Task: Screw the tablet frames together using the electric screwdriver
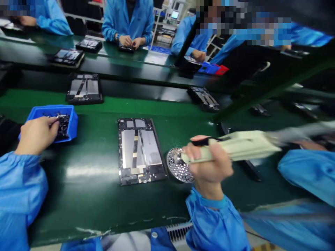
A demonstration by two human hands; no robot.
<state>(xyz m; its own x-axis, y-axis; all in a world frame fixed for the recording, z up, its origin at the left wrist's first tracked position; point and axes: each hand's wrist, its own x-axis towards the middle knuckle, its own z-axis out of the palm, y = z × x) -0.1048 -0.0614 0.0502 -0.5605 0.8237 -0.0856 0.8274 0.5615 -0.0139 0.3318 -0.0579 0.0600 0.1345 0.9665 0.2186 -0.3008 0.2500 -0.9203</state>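
My left hand (39, 134) reaches over the rim of a blue plastic bin (74, 122), thumb and fingers pinched together. Small black parts (62, 127) fill the bin; whatever lies between the fingertips is too small to make out. In my right hand (211, 164) is a cream-coloured electric screwdriver (243, 144), gripped round its body with the nose pointing left. Its tip end is over a round, perforated metal dish (180, 170). Between my hands an opened tablet (140, 151) lies flat on the green bench, its silver battery and ribbon cables exposed.
Farther back are another opened tablet (84, 89) and one more at the right (204, 98). A dark green slanting post (261, 83) crosses the right side. Co-workers in blue smocks sit opposite, and a blue sleeve (309, 170) is close at my right.
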